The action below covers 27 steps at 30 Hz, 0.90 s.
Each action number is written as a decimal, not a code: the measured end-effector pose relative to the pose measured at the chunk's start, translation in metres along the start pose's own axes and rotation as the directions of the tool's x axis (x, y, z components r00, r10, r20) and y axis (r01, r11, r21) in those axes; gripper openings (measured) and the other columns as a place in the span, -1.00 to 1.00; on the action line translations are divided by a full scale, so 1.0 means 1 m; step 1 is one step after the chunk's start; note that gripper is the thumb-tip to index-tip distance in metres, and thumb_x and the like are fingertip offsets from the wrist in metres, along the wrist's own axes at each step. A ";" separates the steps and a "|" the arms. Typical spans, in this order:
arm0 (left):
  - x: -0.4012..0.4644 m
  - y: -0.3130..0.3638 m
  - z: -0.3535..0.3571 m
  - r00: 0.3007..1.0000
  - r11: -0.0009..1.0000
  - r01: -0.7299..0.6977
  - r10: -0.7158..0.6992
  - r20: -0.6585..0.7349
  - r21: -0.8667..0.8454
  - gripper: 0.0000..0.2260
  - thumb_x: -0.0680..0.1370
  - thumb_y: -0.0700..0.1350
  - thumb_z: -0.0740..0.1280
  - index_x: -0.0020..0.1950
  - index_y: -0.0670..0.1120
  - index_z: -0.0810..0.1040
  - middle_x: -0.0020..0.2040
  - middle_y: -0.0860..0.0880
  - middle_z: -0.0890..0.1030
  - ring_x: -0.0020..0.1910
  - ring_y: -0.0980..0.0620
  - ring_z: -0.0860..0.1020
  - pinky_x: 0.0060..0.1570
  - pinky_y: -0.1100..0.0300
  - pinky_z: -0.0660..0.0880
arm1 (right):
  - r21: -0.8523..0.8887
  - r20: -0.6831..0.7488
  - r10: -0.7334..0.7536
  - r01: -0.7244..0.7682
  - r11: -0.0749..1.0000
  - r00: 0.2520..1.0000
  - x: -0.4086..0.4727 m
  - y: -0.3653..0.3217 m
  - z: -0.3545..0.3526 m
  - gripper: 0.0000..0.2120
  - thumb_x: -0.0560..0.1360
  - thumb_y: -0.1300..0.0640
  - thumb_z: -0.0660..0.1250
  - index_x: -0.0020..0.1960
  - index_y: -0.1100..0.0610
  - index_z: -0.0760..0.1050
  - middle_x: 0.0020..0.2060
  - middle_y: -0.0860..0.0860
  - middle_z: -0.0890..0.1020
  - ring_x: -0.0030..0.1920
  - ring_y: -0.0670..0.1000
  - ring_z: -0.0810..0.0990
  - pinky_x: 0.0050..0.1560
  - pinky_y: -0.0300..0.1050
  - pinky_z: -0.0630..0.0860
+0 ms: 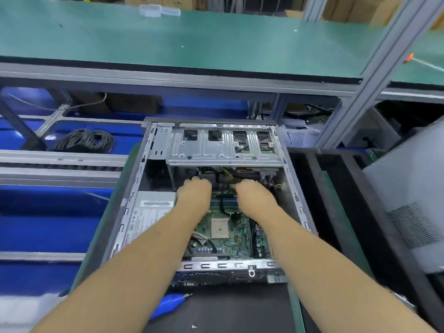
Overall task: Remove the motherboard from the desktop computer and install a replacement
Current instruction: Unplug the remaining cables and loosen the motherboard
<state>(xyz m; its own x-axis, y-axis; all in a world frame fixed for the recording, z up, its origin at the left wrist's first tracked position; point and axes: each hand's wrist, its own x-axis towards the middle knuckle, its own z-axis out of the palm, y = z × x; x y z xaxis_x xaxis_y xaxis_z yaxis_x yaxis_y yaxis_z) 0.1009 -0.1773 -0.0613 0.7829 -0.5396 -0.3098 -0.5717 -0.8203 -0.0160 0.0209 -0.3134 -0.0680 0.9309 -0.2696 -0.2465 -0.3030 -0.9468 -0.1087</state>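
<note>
With the motherboard (228, 233) seated flat in the open desktop computer (298, 200) on the bench (336, 205), its long axis toward the drive cage (223, 146), both hands, left hand (193, 197) and right hand (255, 200), reach over its far edge, nearly equidistant, each grip apparently curled on cabling, though fingertips are hidden.

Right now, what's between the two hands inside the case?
In the head view, between the left hand and right hand lie the motherboard's memory slots, crossed by a black cable. Fingertips of both are hidden under the drive cage.
</note>
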 end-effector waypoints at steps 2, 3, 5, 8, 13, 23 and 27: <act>0.008 -0.003 -0.007 0.995 1.000 0.020 -0.019 0.094 -0.015 -0.67 0.53 -0.37 0.27 0.29 -0.20 0.48 0.24 -0.17 0.51 0.20 -0.20 0.52 0.05 -0.05 0.54 | -0.037 -0.008 0.047 -0.047 0.998 0.999 0.000 0.003 0.002 -0.72 0.49 0.42 0.25 0.12 0.19 0.54 -0.09 0.11 0.47 -0.17 0.16 0.51 -0.24 0.03 0.50; 0.014 -0.007 -0.011 0.990 1.000 0.011 -0.009 0.139 -0.013 -0.69 0.53 -0.37 0.26 0.27 -0.20 0.48 0.18 -0.14 0.54 0.14 -0.19 0.55 0.01 -0.01 0.53 | -0.036 -0.018 0.078 -0.079 0.996 0.997 0.000 0.005 0.004 -0.75 0.48 0.43 0.24 0.09 0.21 0.54 -0.10 0.12 0.47 -0.19 0.17 0.53 -0.25 0.03 0.48; 0.026 -0.015 -0.021 0.969 0.999 -0.040 0.039 0.242 0.001 -0.79 0.54 -0.38 0.21 0.14 -0.23 0.49 -0.07 -0.10 0.53 -0.05 -0.16 0.54 -0.06 0.03 0.51 | -0.011 -0.038 0.125 -0.126 0.992 0.991 0.000 0.008 0.008 -0.78 0.49 0.43 0.22 0.03 0.22 0.54 -0.07 0.13 0.50 -0.17 0.20 0.58 -0.26 0.04 0.50; 0.038 -0.026 -0.036 0.936 0.992 -0.108 0.082 0.341 0.059 -0.86 0.53 -0.38 0.22 -0.14 -0.17 0.44 -0.22 -0.08 0.43 -0.21 -0.11 0.45 -0.17 0.08 0.45 | -0.014 -0.053 0.162 -0.163 0.986 0.985 0.002 0.009 0.012 -0.78 0.52 0.39 0.22 0.06 0.19 0.54 -0.08 0.09 0.44 -0.08 0.21 0.61 -0.26 0.04 0.47; 0.051 -0.044 -0.027 0.898 0.994 -0.057 0.092 0.430 -0.093 -0.87 0.66 -0.18 0.26 0.00 -0.18 0.57 -0.15 -0.09 0.64 -0.33 0.01 0.55 -0.06 0.07 0.59 | -0.091 -0.029 0.257 -0.259 0.962 0.966 -0.006 0.021 0.017 -0.78 0.50 0.34 0.26 0.12 0.21 0.50 0.02 0.12 0.61 -0.01 0.20 0.65 -0.26 -0.02 0.45; 0.059 -0.051 -0.006 0.856 0.871 0.197 0.070 0.513 -0.449 -0.63 0.72 -0.08 0.14 0.34 -0.38 0.39 -0.08 -0.17 0.70 -0.59 0.10 0.55 -0.19 0.12 0.60 | 0.075 -0.069 0.324 -0.319 0.945 0.943 0.001 0.014 0.024 -0.88 0.62 0.18 0.20 0.05 0.14 0.51 -0.01 0.09 0.58 -0.06 0.19 0.60 -0.22 -0.05 0.44; 0.061 -0.054 -0.005 0.828 0.835 0.255 0.072 0.556 -0.488 -0.72 0.73 -0.15 0.11 0.25 -0.35 0.45 -0.17 -0.14 0.64 -0.53 0.10 0.56 -0.50 0.25 0.50 | 0.156 -0.017 0.365 -0.358 0.920 0.931 0.005 0.014 0.024 -0.83 0.61 0.17 0.18 0.12 0.14 0.51 0.05 0.12 0.58 -0.03 0.20 0.57 -0.16 -0.04 0.43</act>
<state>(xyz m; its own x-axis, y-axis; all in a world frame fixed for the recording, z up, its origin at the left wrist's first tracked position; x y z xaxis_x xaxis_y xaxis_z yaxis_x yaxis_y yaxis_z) 0.1807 -0.1666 -0.0741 0.4711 -0.4003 -0.7860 -0.1577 -0.9150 0.3715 0.0165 -0.3236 -0.0936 0.7593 -0.5998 -0.2526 -0.6443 -0.7475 -0.1619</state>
